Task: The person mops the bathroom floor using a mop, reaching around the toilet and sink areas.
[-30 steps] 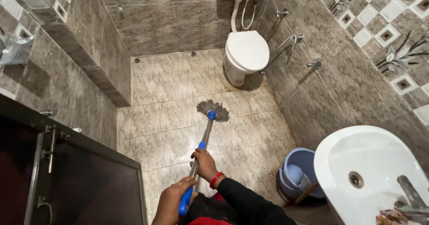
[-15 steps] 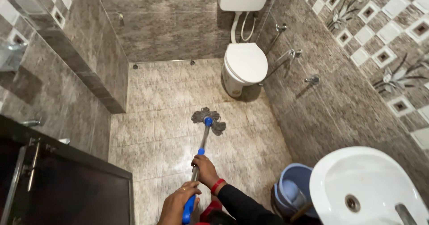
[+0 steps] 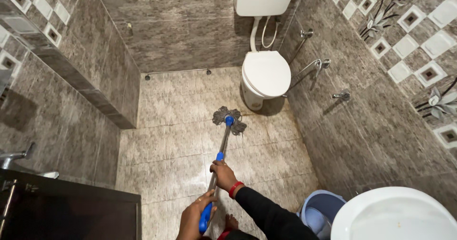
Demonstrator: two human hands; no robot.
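While you stood at the doorway end of the room, the tiled floor (image 3: pixel 166 149) stretched away from you to the toilet (image 3: pixel 265 73), which sat against the far wall with its lid down. The white basin (image 3: pixel 395 216) lay well on the near side of the toilet, at the lower right, and the blue bucket (image 3: pixel 319 211) stood just beside the basin, well apart from the toilet. The mop (image 3: pixel 222 149) reached from your hands toward the toilet, and its grey string head (image 3: pixel 229 116) lay spread on the tiles just short of the toilet's base, near it but not touching. Your right hand (image 3: pixel 223 175), with a red bangle at the wrist, was wrapped fully round the shaft, nearer the toilet. Your left hand (image 3: pixel 194 216), farther from the toilet, had its fingers closed round the blue grip. By my judgement you were at the far reach of a mopping stroke. A further pass called for keeping both grips firm and the strings flat, and steering the head round the toilet's foot rather than into it.
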